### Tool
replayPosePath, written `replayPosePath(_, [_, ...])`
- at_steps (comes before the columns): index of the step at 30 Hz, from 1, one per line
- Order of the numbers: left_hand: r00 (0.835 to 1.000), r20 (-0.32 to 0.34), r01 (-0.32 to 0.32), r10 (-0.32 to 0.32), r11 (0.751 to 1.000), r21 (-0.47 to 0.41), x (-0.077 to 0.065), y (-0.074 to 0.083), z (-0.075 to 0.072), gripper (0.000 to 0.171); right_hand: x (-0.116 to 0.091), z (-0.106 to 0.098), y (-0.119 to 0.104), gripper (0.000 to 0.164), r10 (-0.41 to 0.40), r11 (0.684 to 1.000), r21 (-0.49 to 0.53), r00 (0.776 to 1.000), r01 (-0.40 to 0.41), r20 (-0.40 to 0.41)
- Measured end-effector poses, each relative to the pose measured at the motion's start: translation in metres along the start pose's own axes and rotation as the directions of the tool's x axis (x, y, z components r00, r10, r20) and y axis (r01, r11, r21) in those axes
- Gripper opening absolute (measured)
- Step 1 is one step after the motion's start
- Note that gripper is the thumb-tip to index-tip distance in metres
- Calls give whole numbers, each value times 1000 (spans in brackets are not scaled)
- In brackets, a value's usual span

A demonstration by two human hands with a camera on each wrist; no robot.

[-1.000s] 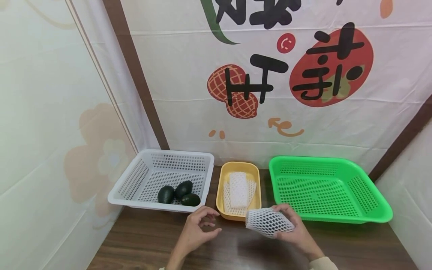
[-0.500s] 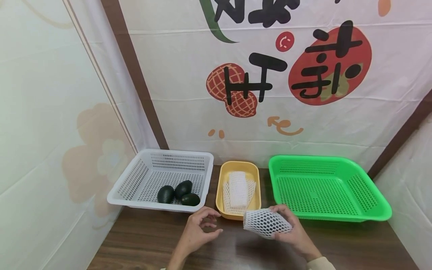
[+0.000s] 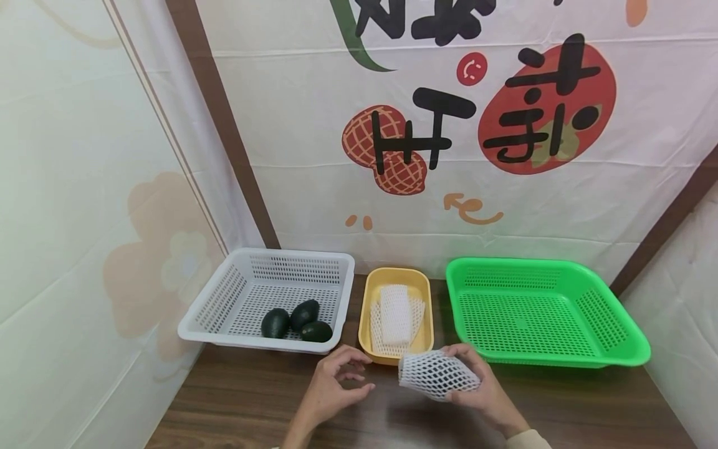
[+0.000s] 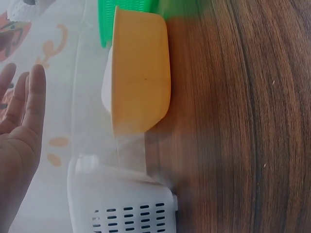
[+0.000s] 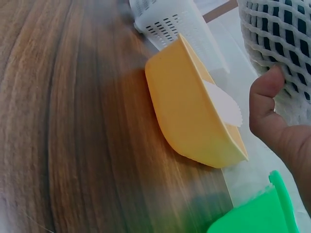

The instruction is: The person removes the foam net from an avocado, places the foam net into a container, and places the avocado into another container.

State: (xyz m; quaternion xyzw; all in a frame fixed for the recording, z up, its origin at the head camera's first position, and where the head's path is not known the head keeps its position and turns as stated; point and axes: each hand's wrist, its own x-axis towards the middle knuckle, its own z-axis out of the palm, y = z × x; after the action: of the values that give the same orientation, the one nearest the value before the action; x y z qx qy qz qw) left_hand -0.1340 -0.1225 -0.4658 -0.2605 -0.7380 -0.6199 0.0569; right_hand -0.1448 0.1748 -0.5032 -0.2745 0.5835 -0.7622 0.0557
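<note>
My right hand (image 3: 482, 391) holds an avocado in a white foam net sleeve (image 3: 437, 374) above the table, in front of the yellow tray. Dark skin shows through the mesh in the right wrist view, where the thumb (image 5: 269, 92) presses against the sleeve. To its left, my left hand (image 3: 331, 386) hovers apart from it, fingers loosely bent and nothing in them. Inside the yellow tray (image 3: 363, 321) lie white foam net sleeves (image 3: 396, 315). Three dark green avocados (image 3: 276, 323) rest at the front right of the white basket (image 3: 255, 345).
A green perforated basket (image 3: 561, 360) stands at the right, behind my right hand. All the containers sit on a dark wooden table (image 3: 235, 393). A printed cloth (image 3: 314, 187) hangs behind them, and pale sheets flank both sides.
My right hand has moved slightly left with the sleeved avocado, nearer the left hand. My left hand has shifted a little to the right. The containers' contents are unchanged.
</note>
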Motion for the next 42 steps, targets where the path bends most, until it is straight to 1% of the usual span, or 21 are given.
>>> replayPosePath(7, [999,19,-36,36,999,-28,0,0,5,31,-2,7,2,54,27,999,31,1000,-27,5])
replayPosePath(14, [998,40,-43,46,997,-61,-2,-2,10,27,-3,11,5,54,47,997,56,999,-47,6])
replayPosePath(22, [993,59,-101,106,991,-84,-3,-7,15,24,-4,16,9,54,60,995,73,998,-61,10])
replayPosePath(26, [994,64,-86,92,992,-88,-4,-5,17,21,-4,18,10,54,58,995,79,998,-59,18])
replayPosePath(31, [996,66,-49,56,994,-97,-4,-2,18,20,-4,19,14,53,49,997,61,998,-51,25])
replayPosePath(34, [997,66,-37,44,994,-99,-5,-8,19,19,-4,19,18,53,34,998,44,999,-36,41])
replayPosePath(38, [998,62,-20,26,996,-88,-8,-23,22,18,-4,20,22,52,13,999,43,998,-15,64])
replayPosePath(42, [997,61,-33,37,997,-74,-11,-34,23,18,-4,23,22,53,-7,999,48,997,3,73])
